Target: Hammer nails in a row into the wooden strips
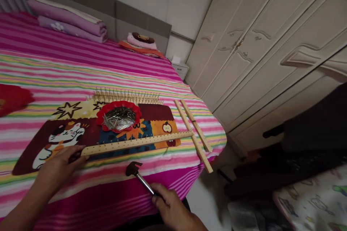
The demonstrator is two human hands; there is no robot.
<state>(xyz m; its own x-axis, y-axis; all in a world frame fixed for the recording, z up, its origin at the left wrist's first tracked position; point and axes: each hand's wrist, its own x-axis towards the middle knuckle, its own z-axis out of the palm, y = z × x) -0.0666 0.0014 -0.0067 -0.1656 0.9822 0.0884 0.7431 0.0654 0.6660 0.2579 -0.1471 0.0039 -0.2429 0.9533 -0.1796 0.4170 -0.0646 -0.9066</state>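
Observation:
My left hand (65,160) grips the near left end of a long wooden strip (116,145) with nails standing along it. The strip lies across a patterned mat (89,126) with a cat picture, its far end by two bare wooden strips (196,140). In my right hand (169,202) is a claw hammer (139,175), its head over the bed's near edge, apart from the strip. Behind the strip sits a red scalloped bowl (100,115) heaped with loose nails (120,118). Further back lie wooden strips (127,97) bristling with upright nails.
A striped sheet (67,75) covers the bed. Folded purple bedding (70,21) and a pillow stack (142,41) lie by the headboard. A red cloth item (13,99) is at the left. A wardrobe (260,43) stands to the right, near a bedside cabinet (180,68).

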